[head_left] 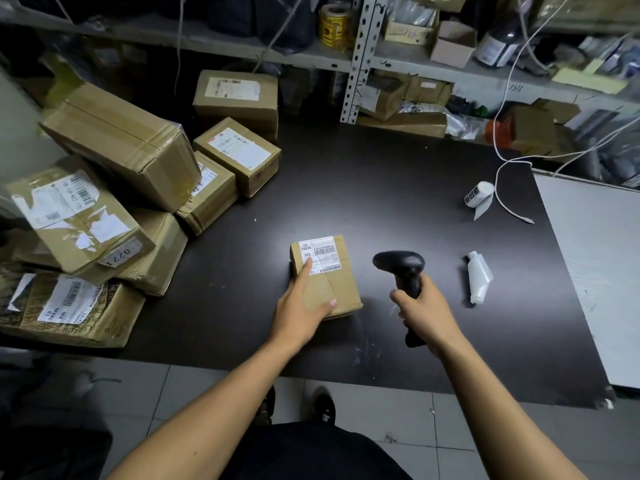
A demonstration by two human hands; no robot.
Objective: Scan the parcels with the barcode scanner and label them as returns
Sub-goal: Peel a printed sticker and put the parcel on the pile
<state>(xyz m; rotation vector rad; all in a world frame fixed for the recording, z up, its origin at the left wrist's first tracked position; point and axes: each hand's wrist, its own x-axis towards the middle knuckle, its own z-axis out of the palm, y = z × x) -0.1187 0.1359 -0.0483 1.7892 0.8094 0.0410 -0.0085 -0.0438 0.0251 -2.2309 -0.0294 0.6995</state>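
A small brown cardboard parcel with a white shipping label lies on the dark table near its front edge. My left hand rests on the parcel's near left side, fingers stretched over its top, the forefinger touching the label. My right hand grips the handle of a black barcode scanner just right of the parcel, its head turned toward the parcel. A roll of white labels lies at the far right of the table.
Several taped cardboard parcels are piled on the table's left side. A white squeeze bottle lies right of the scanner. A white cable hangs onto the table. Cluttered metal shelves stand behind; a white board borders the right.
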